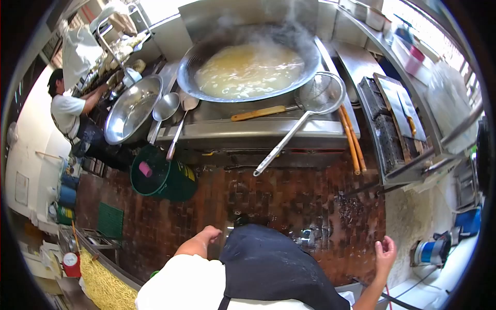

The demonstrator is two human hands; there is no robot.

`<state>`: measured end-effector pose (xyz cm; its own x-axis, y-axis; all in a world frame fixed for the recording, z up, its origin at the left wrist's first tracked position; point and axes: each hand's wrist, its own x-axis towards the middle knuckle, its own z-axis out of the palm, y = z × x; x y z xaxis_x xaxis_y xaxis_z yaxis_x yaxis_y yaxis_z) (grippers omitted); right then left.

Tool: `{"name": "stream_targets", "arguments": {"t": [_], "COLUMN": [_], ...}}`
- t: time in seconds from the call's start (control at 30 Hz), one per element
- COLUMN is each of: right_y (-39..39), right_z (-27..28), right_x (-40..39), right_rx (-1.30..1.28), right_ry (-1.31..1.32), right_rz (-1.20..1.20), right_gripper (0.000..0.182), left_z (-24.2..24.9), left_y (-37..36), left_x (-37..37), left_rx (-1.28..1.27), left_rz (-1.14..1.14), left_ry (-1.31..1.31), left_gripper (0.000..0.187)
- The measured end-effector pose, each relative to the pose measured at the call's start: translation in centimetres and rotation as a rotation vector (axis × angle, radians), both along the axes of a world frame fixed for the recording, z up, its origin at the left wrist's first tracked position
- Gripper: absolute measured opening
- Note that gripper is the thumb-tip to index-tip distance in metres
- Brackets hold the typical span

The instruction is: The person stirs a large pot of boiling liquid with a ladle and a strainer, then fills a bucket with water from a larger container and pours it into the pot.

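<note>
My left hand (pixel 210 234) hangs over the brick floor beside my dark apron (pixel 274 263), its fingers curled closed with nothing visible in them. Out to the right, my right hand (pixel 385 251) is raised with fingers loosely bent and apart, holding nothing. Ahead of me a large wok (pixel 186 77) of pale, bubbling liquid (pixel 248 70) steams on the steel stove (pixel 248 129). A wire-mesh skimmer (pixel 321 93) rests at its right rim, its long handle reaching toward me. A wooden-handled tool (pixel 261 112) lies along the stove front. Neither hand touches these.
Two ladles (pixel 166 107) and a metal basin (pixel 134 108) are left of the wok. Below stands a green bucket (pixel 175 183) with a pink cup (pixel 145 169). Wooden sticks (pixel 351 139) overhang the stove's right. A co-worker (pixel 75 111) works far left. Noodles (pixel 106 281) lie lower left.
</note>
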<state>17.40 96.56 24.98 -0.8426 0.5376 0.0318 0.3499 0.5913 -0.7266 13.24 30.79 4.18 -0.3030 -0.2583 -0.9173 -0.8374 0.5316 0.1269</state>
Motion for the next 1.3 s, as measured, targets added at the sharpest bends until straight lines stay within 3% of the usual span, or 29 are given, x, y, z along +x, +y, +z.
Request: {"name": "stream_targets", "arguments": {"t": [0.1, 0.17, 0.3, 0.43, 0.5, 0.57, 0.63, 0.7, 0.77, 0.83, 0.9, 1.03, 1.1, 1.13, 1.2, 1.23, 1.3], "right_y": [-5.7, -11.4, -26.3, -39.2, -45.4, -49.9, -53.1, -56.2, -59.4, -62.3, -65.6, -70.4, -72.1, -72.9, -74.6, -75.6, -77.1], "right_z": [-0.3, 0.3, 2.3, 2.3, 3.0, 2.9, 1.6, 0.6, 0.4, -2.6, -3.3, -2.8, -3.9, -4.3, -4.9, -4.8, -4.4], "right_x": [-2.6, -5.3, -12.2, -18.1, -20.6, -22.9, -25.4, -27.7, -30.0, -32.1, -33.8, -35.7, -36.3, -36.4, -36.5, -36.2, -35.7], "right_rx": [-0.017, 0.007, -0.086, 0.015, -0.031, -0.146, -0.205, -0.424, -0.457, -0.606, -0.647, -0.733, -0.704, -0.689, -0.688, -0.676, -0.726], "right_ry": [-0.046, -0.095, -0.194, -0.234, -0.259, -0.353, -0.442, -0.553, -0.608, -0.613, -0.657, -0.892, -0.941, -0.92, -0.878, -0.888, -0.806], "right_rz": [0.027, 0.092, 0.33, 0.684, 0.832, 0.949, 1.043, 1.113, 1.207, 1.22, 1.149, 1.02, 1.012, 0.996, 0.928, 0.908, 0.745], "right_gripper": [0.034, 0.033, 0.036, 0.037, 0.038, 0.04, 0.041, 0.043, 0.045, 0.047, 0.05, 0.054, 0.055, 0.055, 0.054, 0.054, 0.046], "left_z": [-2.3, -4.0, -4.0, -3.5, -1.0, -2.0, -0.8, -2.2, -0.1, 2.6, 2.1, 2.6, 1.7, 2.3, 0.8, -3.5, -7.4], "left_y": [-4.0, -6.7, -12.0, -19.9, -23.5, -27.2, -28.0, -29.4, -28.4, -26.6, -26.9, -30.4, -34.4, -36.7, -41.3, -44.4, -50.0], "left_x": [1.4, 0.2, -3.9, -5.5, -5.1, -2.9, 0.6, 6.1, 10.2, 12.7, 14.4, 5.7, -1.0, -4.7, -11.9, -14.7, -21.1], "left_rx": [0.077, 0.12, 0.251, 0.225, 0.139, 0.101, 0.001, 0.048, 0.096, 0.032, 0.154, 0.113, 0.27, 0.306, 0.123, -0.07, -0.257], "left_rz": [0.201, 0.189, 0.054, 0.352, 0.457, 0.565, 0.815, 0.78, 0.947, 0.924, 1.082, 1.353, 1.335, 1.22, 1.054, 0.85, 0.644], "left_ry": [-0.056, -0.064, 0.173, 0.404, 0.411, 0.379, 0.421, 0.242, 0.109, 0.052, -0.003, 0.324, 0.549, 0.618, 0.701, 0.834, 0.78], "left_gripper": [0.034, 0.032, 0.027, 0.03, 0.029, 0.03, 0.034, 0.028, 0.032, 0.031, 0.049, 0.025, 0.029, 0.029, 0.027, 0.038, 0.051]}}
